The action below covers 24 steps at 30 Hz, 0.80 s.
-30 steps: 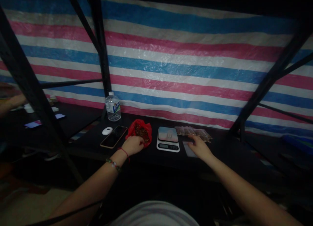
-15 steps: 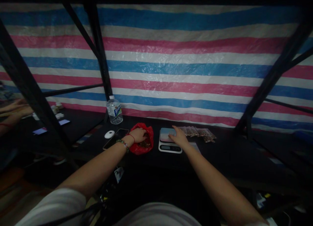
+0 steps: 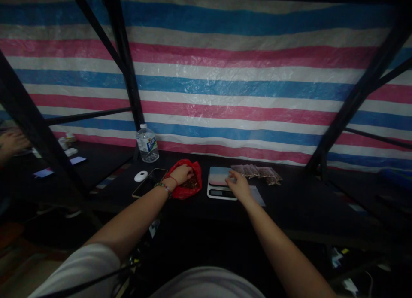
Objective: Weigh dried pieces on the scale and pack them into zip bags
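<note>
left hand in red bag; right hand seemingly touching scale.

Both bare arms stretched forward. Left hand curled with fingers bent downward, beaded band and red thread at wrist. Right hand palm down, fingers loosely spread.

You have one water bottle, one white mouse, one phone, one red bag and one scale at the frame's middle. The small packets, right of centre, are too blurred to count.
</note>
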Motion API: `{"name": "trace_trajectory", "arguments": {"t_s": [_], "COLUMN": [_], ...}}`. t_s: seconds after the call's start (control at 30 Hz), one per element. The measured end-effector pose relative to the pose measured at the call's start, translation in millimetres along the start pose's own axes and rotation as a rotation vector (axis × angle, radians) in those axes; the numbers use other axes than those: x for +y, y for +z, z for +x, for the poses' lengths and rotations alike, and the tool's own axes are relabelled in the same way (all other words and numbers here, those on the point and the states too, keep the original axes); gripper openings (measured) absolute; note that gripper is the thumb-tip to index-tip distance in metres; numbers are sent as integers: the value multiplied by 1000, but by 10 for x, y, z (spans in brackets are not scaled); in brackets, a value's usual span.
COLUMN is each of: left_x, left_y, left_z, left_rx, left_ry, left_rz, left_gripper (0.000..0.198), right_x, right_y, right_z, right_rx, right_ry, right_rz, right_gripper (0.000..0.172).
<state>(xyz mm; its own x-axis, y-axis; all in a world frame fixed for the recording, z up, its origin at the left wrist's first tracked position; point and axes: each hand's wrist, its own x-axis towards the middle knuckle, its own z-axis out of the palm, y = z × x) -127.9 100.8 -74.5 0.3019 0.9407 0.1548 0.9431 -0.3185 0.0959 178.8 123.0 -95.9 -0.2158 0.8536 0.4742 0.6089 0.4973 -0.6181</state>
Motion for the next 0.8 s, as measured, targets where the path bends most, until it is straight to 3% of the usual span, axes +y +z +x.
{"name": "trace_trajectory", "arguments": {"t_s": [0.13,0.33,0.5,0.6,0.67,0.8], "left_x": [131,316,357,336,300,227], "left_y": [-131,-291,-423,-499,-558,-632], "left_z": [-111,-347,-586,-651,-653,-661], "left_rx": [-25,-89,-121,-148,-58,331], "left_ry": [74,184,180,167,142,-84], "left_rz": [-41,-95,-94,-48,-67,-197], "left_gripper": [26,27,33,16,13,26], "right_x": [-8,-200,-563,-751,-832,-932], "right_y": [-74,5,123,225,299,393], "right_z": [-109,-187,-289,-285,-229,-37], "right_rx": [-4,-66,-249,-357,-406,-444], "right_ry": [2,-18,-169,-232,-199,-109], "right_rz": [42,226,292,269,271,300], "right_gripper": [38,44,40,47,54,65]}}
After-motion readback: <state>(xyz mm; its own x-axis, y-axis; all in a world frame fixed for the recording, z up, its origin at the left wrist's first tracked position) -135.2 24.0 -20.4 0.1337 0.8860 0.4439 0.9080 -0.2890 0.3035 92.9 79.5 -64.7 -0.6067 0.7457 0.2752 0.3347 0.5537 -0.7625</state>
